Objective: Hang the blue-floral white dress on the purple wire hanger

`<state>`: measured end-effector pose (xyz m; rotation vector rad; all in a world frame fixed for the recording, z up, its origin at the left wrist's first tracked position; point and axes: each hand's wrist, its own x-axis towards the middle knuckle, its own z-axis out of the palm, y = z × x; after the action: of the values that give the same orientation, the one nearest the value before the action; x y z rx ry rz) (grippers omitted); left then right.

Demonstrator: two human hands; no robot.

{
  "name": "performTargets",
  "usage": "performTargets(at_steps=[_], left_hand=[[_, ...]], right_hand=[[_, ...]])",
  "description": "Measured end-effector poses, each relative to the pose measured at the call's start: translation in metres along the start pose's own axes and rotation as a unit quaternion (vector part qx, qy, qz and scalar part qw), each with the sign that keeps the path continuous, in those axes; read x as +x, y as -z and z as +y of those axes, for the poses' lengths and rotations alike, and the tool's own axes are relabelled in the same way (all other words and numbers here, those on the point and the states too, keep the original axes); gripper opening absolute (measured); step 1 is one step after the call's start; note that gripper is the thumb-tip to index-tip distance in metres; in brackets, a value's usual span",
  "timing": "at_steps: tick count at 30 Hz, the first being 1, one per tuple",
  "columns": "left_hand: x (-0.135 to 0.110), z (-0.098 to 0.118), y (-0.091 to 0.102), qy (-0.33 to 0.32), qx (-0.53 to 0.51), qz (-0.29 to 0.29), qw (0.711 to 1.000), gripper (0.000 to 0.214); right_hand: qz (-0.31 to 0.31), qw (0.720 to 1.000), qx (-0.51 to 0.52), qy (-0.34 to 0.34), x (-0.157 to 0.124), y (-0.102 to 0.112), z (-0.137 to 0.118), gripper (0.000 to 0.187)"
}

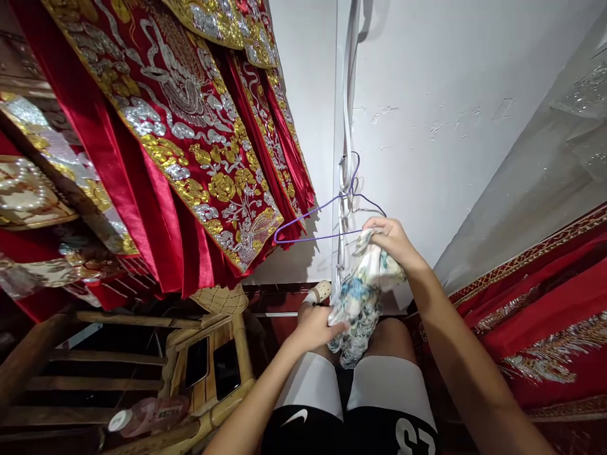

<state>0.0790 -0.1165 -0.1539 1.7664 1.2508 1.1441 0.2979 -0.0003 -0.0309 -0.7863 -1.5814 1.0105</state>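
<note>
Head camera: patterned cloth [358, 294] bunched between both hands below a purple hanger [317, 237]

The cloth, white with blue, green and dark markings, hangs crumpled just below and right of the middle of the frame, in front of the person's knees. At its left edge, the left hand [315, 328] pinches the fabric, thumb pressed over it and the other fingers partly hidden by the folds. Higher up and to the right, the right hand [391, 243] grips the cloth's upper end, its fingers curled closely round the gathered material. This hand is next to the right part of the hanger's lower bar; whether it also touches the bar cannot be told. The hanger is near the centre, its hook upward beside a white strap [348, 114] that runs down along the white wall [417, 76].

Red garments [199, 145] with gold and silver embroidery fill the upper left of the frame. Red fabric [535, 316] with a shiny fringe is at the lower right. In the lower left, two dark phones [226, 368] lie side by side on bamboo furniture [244, 341], with a pinkish bottle [159, 415] lying near them, its white cap toward the left. A cream clog [322, 291] shows on a foot just above the left hand. Black-and-white shorts [313, 385] cover the thighs at the bottom centre.
</note>
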Motion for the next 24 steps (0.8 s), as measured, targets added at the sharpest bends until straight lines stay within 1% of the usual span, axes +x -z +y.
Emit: performTargets(at_steps=[2, 3, 4, 7, 8, 10, 12, 13, 15, 17, 18, 20, 22, 24], left_hand=[[0.004, 0.019, 0.02, -0.012, 0.064, -0.078, 0.995, 0.036], [0.006, 0.032, 0.03, -0.026, 0.094, -0.107, 0.989, 0.034], [0.008, 0.045, 0.04, -0.043, 0.122, -0.118, 0.985, 0.034], [0.013, 0.081, 0.065, -0.093, 0.212, -0.132, 0.964, 0.036], [0.014, 0.088, 0.071, -0.106, 0.246, -0.128, 0.955, 0.036], [0.015, 0.093, 0.083, -0.118, 0.314, -0.111, 0.936, 0.032], [0.015, 0.088, 0.095, -0.111, 0.372, -0.091, 0.917, 0.028], [0.014, 0.082, 0.101, -0.097, 0.394, -0.083, 0.91, 0.027], [0.015, 0.072, 0.111, -0.053, 0.422, -0.071, 0.902, 0.027], [0.019, 0.068, 0.119, -0.024, 0.435, -0.064, 0.898, 0.025], [0.022, 0.069, 0.121, -0.026, 0.439, -0.064, 0.896, 0.022], [0.033, 0.077, 0.125, -0.057, 0.448, -0.061, 0.89, 0.018], [0.047, 0.089, 0.126, -0.083, 0.46, -0.048, 0.883, 0.019], [0.063, 0.1, 0.125, -0.088, 0.463, -0.032, 0.881, 0.02]], right_hand=[[0.096, 0.995, 0.022, -0.002, 0.016, 0.002, 0.017, 0.019], [0.122, 0.992, 0.028, -0.013, 0.021, 0.002, 0.028, 0.026], [0.132, 0.991, 0.024, -0.024, 0.025, 0.0, 0.04, 0.03], [0.108, 0.992, -0.039, -0.056, 0.032, -0.004, 0.07, 0.032], [0.098, 0.991, -0.061, -0.067, 0.032, -0.004, 0.077, 0.031], [0.096, 0.988, -0.09, -0.079, 0.028, 0.0, 0.085, 0.032], [0.107, 0.986, -0.098, -0.077, 0.019, 0.01, 0.083, 0.03], [0.108, 0.987, -0.102, -0.067, 0.012, 0.017, 0.08, 0.027], [0.088, 0.989, -0.113, -0.035, -0.004, 0.032, 0.07, 0.02], [0.055, 0.99, -0.132, -0.004, -0.02, 0.045, 0.057, 0.017], [0.044, 0.989, -0.144, 0.004, -0.026, 0.049, 0.051, 0.018], [0.042, 0.986, -0.164, 0.002, -0.034, 0.053, 0.04, 0.015], [0.046, 0.985, -0.169, -0.005, -0.038, 0.052, 0.033, 0.013], [0.045, 0.986, -0.161, -0.006, -0.041, 0.047, 0.031, 0.014]])
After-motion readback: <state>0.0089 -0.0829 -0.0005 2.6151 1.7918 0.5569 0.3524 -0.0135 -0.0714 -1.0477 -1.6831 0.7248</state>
